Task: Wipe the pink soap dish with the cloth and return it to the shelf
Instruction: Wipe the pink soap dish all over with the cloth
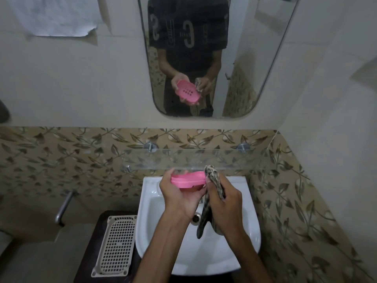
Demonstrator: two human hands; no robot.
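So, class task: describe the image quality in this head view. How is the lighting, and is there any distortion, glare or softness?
Head view: dim, flat lighting with weak shadows; wide-angle lens bends the mirror edges and the glass shelf; no strong glare; the pink soap dish, patterned cloth, left hand and right hand look slightly soft over the white sink.

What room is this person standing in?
Most likely a bathroom: a white sink sits under a wall mirror, with a glass shelf between them and leaf-patterned tiles behind.
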